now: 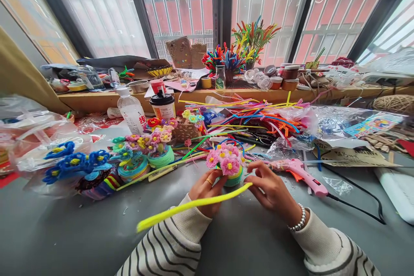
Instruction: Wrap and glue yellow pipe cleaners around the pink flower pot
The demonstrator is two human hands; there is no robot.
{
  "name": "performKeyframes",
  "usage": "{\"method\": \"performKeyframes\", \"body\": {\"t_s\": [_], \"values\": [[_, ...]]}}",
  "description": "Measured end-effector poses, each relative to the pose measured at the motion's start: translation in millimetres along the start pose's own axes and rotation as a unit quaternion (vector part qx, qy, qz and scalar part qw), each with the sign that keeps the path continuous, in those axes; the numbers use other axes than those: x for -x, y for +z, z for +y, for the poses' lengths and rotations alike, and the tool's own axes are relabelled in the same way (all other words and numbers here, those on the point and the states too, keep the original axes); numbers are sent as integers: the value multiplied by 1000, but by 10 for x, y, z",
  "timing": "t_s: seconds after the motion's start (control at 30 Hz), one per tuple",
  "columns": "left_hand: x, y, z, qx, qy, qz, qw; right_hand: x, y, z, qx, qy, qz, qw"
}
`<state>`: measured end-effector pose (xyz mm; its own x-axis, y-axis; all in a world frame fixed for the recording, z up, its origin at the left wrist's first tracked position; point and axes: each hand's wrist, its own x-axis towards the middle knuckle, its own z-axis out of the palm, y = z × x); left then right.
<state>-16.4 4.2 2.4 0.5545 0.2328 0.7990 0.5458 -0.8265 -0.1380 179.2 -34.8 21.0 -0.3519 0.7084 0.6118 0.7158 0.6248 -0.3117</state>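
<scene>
A small pot (pixel 237 178) wound in green and yellow pipe cleaner stands on the grey table, with pink pipe-cleaner flowers (pixel 228 157) on top. Around its left side my left hand (pixel 207 192) is closed, a ring on one finger. To the right of the pot, my right hand (pixel 271 189) pinches one end of a fuzzy yellow pipe cleaner (pixel 190 202). This yellow length stretches leftward in front of my left hand, over the wrist, and its far end hangs free. Whether it joins the pot is hidden by my fingers.
A pink glue gun (pixel 302 174) with a black cord lies at right. Finished flower pots, including one with blue flowers (pixel 76 161), stand at left near a bottle (pixel 130 112) and a cup (pixel 162 105). Loose pipe cleaners (pixel 258 116) pile up behind.
</scene>
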Motion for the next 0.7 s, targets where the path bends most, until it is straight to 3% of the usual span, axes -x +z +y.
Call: {"method": "performKeyframes", "body": {"t_s": [0.13,0.27,0.33,0.4,0.7], "values": [[-20,-17,-7,24,-6,-12,1000,30,-63,83,-71,154,138,976],[-20,-45,-3,46,-33,-2,998,24,-41,142,-279,312,205,885],[-29,-61,34,59,-60,20,996,13,-11,134,-382,333,197,839],[-46,-71,96,75,-82,38,993,7,14,98,-444,327,181,815],[-59,-11,256,137,-101,56,984,15,-19,-77,-507,290,61,810]]}}
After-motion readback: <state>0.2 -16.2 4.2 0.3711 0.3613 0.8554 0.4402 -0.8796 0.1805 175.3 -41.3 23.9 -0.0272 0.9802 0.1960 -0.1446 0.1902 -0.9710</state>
